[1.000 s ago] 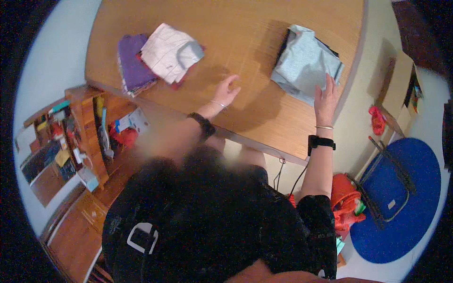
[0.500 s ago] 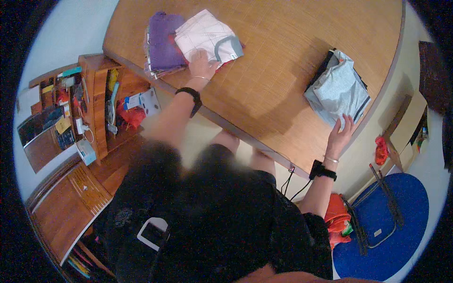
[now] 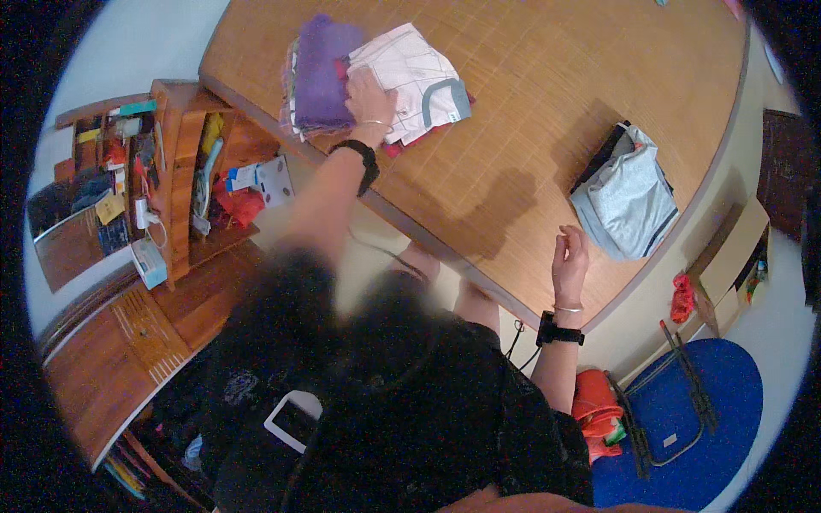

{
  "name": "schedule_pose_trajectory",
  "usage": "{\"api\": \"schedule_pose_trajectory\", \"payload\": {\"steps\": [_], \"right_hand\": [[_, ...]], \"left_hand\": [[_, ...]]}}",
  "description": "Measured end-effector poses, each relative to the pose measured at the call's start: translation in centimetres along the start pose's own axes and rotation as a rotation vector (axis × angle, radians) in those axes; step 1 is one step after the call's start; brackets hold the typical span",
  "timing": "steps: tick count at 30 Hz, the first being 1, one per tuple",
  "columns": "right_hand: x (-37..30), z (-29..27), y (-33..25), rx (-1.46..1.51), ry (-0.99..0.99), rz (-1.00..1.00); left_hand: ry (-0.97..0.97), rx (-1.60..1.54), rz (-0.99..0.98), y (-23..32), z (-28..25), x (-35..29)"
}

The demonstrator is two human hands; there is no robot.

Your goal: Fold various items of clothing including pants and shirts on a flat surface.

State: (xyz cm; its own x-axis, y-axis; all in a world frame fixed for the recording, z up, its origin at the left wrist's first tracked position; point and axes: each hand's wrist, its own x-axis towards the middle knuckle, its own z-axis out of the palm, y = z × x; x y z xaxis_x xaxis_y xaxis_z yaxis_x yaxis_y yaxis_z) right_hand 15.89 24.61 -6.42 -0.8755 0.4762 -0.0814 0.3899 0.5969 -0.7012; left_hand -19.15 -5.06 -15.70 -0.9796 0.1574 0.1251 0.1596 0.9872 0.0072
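A folded white T-shirt with a dark grey neckband lies at the far left of the table, with red cloth peeking from under it. My left hand rests on its near-left edge, fingers laid out flat. Against that side is a stack of folded cloth topped by a purple piece. Over the table's near right part, my right hand is held with fingers loosely bent and nothing in them. It is apart from a folded light grey garment, which lies on black clothing just beyond it.
The brown woven-topped table has a dark edge nearest my legs. Wooden shelves full of small things stand at left. A folded blue round stool or table leans at lower right, by an orange bag. Cables hang below the table edge.
My right hand has drawn left and nearer to me, away from the grey garment. My left hand has slid slightly toward the T-shirt's left edge. The whole view has shifted a little.
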Motion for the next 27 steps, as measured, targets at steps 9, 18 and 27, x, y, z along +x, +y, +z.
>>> {"api": "schedule_pose_trajectory", "payload": {"steps": [9, 18, 27], "right_hand": [[-1.4, 1.3, 0.8, -0.05, -0.128, 0.057], [-1.2, 2.4, 0.0, -0.018, -0.136, -0.101], [-1.1, 2.8, -1.1, -0.06, -0.176, -0.164]], "left_hand": [[-0.193, -0.307, -0.097, -4.2, -1.3, 3.3], [-0.118, -0.48, -0.349, -6.4, 3.2, 3.0], [-0.033, -0.666, 0.006, 0.7, -7.2, -2.1]]}}
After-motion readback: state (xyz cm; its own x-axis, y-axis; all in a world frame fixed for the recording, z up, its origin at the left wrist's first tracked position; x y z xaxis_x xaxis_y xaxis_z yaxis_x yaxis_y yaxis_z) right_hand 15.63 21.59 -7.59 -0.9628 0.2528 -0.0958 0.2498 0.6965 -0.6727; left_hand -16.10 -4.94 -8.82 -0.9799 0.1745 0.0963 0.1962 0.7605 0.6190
